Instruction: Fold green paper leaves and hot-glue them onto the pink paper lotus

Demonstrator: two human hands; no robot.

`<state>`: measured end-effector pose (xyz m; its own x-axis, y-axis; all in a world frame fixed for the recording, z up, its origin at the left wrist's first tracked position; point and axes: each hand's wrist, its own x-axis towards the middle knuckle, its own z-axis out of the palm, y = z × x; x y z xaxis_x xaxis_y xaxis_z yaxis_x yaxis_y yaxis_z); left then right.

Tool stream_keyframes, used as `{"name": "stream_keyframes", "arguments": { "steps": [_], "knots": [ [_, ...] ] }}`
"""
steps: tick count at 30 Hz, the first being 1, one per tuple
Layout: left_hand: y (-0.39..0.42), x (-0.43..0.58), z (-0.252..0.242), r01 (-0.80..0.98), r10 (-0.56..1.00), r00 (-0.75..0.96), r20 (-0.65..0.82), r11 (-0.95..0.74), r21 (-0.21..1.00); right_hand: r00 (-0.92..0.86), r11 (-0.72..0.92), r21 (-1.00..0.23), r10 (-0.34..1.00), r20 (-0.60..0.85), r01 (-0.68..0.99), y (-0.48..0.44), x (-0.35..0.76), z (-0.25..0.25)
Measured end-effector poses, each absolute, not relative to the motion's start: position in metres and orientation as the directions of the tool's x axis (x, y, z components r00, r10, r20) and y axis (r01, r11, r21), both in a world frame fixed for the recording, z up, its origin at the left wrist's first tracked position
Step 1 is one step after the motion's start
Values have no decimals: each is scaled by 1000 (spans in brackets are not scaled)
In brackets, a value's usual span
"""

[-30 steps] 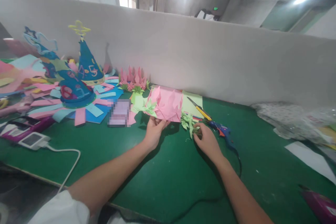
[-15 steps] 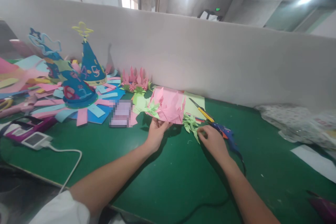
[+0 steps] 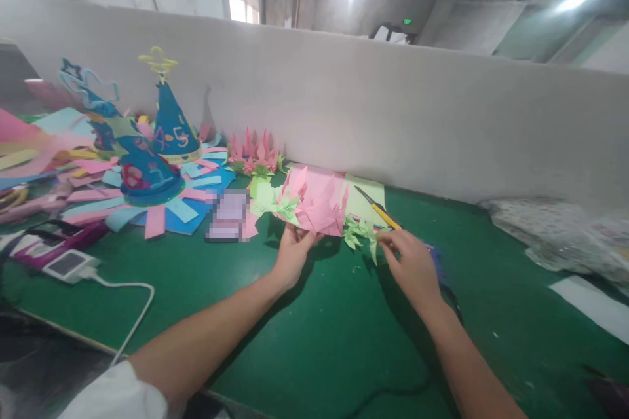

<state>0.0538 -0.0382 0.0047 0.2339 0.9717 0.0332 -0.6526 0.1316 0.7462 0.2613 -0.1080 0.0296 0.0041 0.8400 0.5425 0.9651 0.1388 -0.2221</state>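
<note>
Pink folded paper petals with green paper leaves along one end form a paper flower piece (image 3: 322, 203), and my left hand (image 3: 295, 252) grips its lower edge from the front. At its right end my right hand (image 3: 405, 258) pinches a light green paper leaf (image 3: 372, 245) between thumb and forefinger. More green paper leaves (image 3: 352, 236) lie between that hand and the pink piece. Behind my right hand, a blue glue gun (image 3: 435, 258) is mostly hidden. Yellow-handled scissors (image 3: 381, 208) rest just beyond the fingers, over a pale green sheet (image 3: 366, 186).
A finished-looking pink paper crown (image 3: 254, 150) stands near the partition wall (image 3: 417, 111). Blue cone hats (image 3: 171, 124) and paper strips crowd the left. A phone (image 3: 228, 215) lies beside my left hand. A white cable (image 3: 140, 314) crosses the front left; a plastic bag (image 3: 550, 229) sits right.
My right hand has shifted slightly right and up, lifting the green leaf it pinches, and now covers more of the glue gun. My left hand keeps holding the pink piece.
</note>
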Motion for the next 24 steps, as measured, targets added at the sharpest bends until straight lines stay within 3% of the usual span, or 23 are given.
{"name": "stream_keyframes", "arguments": {
  "steps": [3,6,10,24],
  "knots": [
    [-40,55,5,-649,967,248,51,127,750,-179,309,-88,736,653,947,-106,237,48],
    [-41,56,5,-647,966,242,90,92,757,-375,439,81,640,671,895,-97,212,57],
    [-41,58,5,-659,954,251,161,47,751,-491,489,219,544,681,844,-86,195,57],
    [-43,59,6,-646,946,269,178,40,763,-584,513,315,533,612,799,-72,192,65]
  ]
}}
